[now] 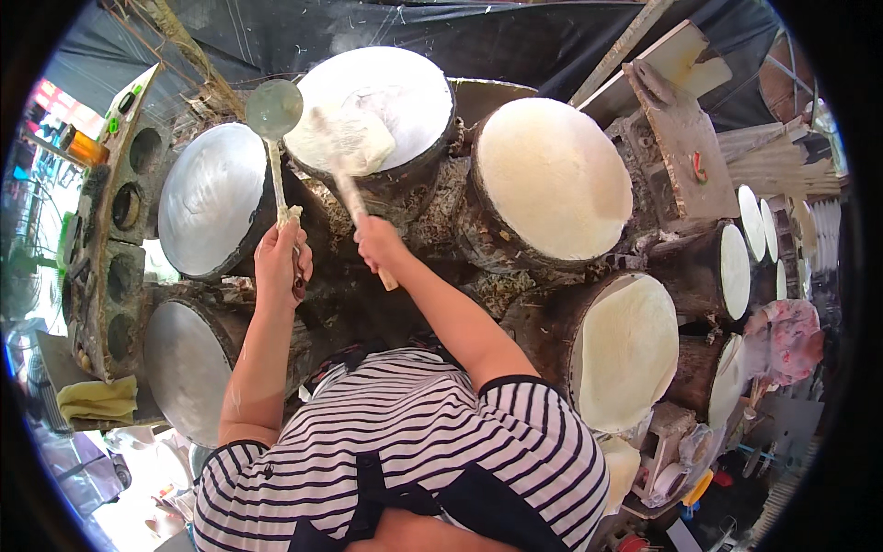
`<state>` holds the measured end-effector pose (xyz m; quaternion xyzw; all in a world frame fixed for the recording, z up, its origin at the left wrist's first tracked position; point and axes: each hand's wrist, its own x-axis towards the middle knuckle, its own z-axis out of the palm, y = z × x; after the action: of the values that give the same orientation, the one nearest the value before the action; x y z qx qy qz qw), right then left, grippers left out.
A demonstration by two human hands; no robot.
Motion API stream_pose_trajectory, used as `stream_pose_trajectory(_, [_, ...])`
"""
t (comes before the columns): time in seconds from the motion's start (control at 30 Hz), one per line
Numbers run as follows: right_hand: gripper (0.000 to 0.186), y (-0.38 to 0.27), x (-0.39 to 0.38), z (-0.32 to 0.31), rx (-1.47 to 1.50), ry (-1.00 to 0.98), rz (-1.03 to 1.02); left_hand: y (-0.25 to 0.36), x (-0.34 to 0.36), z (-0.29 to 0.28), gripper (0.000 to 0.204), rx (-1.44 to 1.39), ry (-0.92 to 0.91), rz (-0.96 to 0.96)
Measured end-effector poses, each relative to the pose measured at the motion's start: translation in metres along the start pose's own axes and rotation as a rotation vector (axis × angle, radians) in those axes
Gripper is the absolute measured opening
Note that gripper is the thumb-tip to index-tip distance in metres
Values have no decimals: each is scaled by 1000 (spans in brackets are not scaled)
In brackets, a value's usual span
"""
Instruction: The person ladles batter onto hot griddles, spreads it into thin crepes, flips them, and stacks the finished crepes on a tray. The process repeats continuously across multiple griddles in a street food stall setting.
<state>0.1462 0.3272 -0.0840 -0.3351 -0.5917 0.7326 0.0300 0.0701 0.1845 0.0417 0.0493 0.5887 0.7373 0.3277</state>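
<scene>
My left hand point(282, 262) is closed around the handle of a metal ladle point(274, 109). Its round bowl points away from me, between two round griddles, and pale batter clings to the handle. My right hand point(380, 248) grips a wooden-handled tool point(351, 198), whose head is smeared by motion over the far middle griddle point(418, 83). A mass of pale batter point(368, 147) lies under that blurred head, on the near left part of the griddle. At the left, a bare metal griddle point(207, 202) stands beside my left hand.
A pale, thin sheet covers the far right griddle point(552, 179); another sheet point(630, 354) lies on the near right one. A bare griddle point(189, 368) stands near left. Concrete blocks point(122, 258) and a yellow cloth point(97, 400) line the left; a board point(681, 138) leans far right.
</scene>
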Motion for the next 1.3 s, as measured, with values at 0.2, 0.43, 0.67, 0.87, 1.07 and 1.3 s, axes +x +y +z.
stream_pose_trajectory(0.2, [39,-2,9,-78,-62,4,131,-3,-2,14,18,9,-5,12])
stream_pose_trajectory(0.43, [44,-10,-20,-65,80,-13,104,-9,9,30,18,0,-21,11])
stream_pose_trajectory(0.67, [36,-7,12,-119,-499,155,-117,-6,13,43,18,-5,-23,19])
stream_pose_trajectory(0.87, [46,-27,1,-120,-276,83,56,-10,18,47,19,1,-16,-7])
stream_pose_trajectory(1.07, [41,35,51,-145,-989,457,-437,-4,42,38,18,29,-65,-40])
stream_pose_trajectory(1.3, [50,-26,2,-115,-1176,455,-203,10,72,18,18,15,-122,-107])
